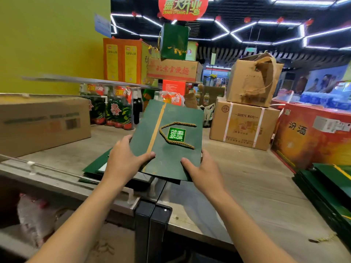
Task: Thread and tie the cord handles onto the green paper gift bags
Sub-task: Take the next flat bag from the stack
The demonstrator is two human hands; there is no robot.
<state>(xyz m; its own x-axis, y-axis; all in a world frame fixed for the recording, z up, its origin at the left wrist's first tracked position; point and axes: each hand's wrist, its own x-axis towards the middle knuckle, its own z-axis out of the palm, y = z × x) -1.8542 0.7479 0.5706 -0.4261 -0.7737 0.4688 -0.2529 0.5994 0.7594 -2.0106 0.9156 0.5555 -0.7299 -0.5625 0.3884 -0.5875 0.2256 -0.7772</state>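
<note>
Left hand (125,158) and right hand (201,168) each pinched the near edge of the green bag (144,133), thumbs on top. Held it flat above the desk (247,177), probably so the cord handle (176,142) lying on its face wouldn't slide. Stack of flat bags (96,164) sat directly beneath.

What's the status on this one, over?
Left hand and right hand both grip the bag at its near edge. Bag held flat, tilted, cord looped on its face. Stack beneath, nothing blocking.
</note>
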